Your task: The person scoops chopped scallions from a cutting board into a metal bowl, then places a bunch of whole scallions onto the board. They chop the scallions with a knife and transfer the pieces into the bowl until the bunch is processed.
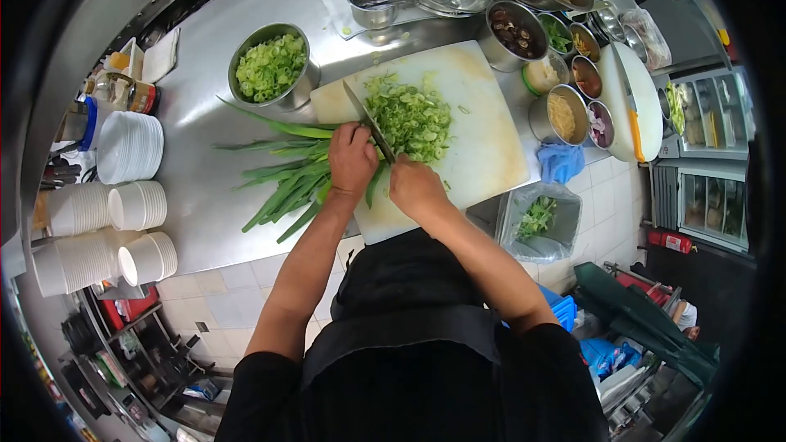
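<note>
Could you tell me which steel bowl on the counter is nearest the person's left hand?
The steel bowl of chopped greens, left of the cutting board; the others stand beyond or right of it.

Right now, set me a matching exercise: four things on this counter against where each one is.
Things:
1 knife
2 stalks
3 bowl
4 cloth

Places:
a beyond the stalks, at the far left corner of the board
b right of the board
c in the right hand
d under the left hand

Pairs: 1-c, 2-d, 3-a, 4-b.
</note>
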`<state>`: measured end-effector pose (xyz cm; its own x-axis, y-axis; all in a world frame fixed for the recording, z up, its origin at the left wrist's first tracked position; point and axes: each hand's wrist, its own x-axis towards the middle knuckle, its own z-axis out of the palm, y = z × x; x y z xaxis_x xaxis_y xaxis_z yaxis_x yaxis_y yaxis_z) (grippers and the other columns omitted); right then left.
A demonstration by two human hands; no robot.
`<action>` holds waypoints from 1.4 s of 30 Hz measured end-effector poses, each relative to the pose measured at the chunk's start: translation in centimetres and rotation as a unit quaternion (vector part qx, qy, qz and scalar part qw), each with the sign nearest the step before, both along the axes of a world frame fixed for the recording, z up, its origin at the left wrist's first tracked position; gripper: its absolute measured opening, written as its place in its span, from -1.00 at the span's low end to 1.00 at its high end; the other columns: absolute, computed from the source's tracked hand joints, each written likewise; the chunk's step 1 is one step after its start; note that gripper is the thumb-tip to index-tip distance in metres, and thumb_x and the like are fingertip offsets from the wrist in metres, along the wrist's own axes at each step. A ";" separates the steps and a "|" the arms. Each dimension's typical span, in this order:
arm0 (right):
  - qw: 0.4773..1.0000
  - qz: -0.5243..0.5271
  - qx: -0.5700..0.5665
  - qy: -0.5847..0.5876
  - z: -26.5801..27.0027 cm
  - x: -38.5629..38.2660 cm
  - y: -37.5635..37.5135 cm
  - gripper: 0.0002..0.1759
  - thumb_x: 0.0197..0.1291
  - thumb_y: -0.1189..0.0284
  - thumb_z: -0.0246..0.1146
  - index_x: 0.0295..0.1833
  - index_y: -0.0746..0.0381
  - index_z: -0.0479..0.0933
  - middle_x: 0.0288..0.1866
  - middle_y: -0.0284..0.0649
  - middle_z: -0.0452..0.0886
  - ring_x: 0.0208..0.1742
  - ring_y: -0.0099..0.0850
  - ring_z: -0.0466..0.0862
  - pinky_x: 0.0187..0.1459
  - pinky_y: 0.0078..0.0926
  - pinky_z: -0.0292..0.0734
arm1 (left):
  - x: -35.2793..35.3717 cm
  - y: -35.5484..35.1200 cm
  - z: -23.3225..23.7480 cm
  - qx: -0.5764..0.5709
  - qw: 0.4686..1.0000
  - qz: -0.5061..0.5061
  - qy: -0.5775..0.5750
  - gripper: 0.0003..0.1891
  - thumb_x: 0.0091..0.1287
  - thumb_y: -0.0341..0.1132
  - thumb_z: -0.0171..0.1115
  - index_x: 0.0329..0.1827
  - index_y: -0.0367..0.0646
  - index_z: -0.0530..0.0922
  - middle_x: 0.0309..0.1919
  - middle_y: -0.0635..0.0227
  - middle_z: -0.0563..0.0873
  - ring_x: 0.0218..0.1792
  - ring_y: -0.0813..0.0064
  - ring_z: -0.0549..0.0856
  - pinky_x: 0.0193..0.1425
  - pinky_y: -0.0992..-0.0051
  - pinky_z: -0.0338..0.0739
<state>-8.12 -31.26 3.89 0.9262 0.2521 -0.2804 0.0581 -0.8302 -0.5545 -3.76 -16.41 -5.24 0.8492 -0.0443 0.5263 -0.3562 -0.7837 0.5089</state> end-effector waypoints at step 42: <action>0.999 -0.035 -0.002 0.002 3.5 -0.9 -1.6 -0.82 0.20 0.51 0.10 -0.20 0.43 0.51 -0.40 0.26 0.63 -0.29 0.19 0.68 -0.19 0.07 0.58 | -0.4 1.0 0.2 0.036 0.998 -0.005 -0.044 -0.80 -0.02 -0.50 0.21 -0.29 -0.12 0.55 -0.20 0.23 0.56 -0.18 0.15 0.57 0.01 0.16 0.42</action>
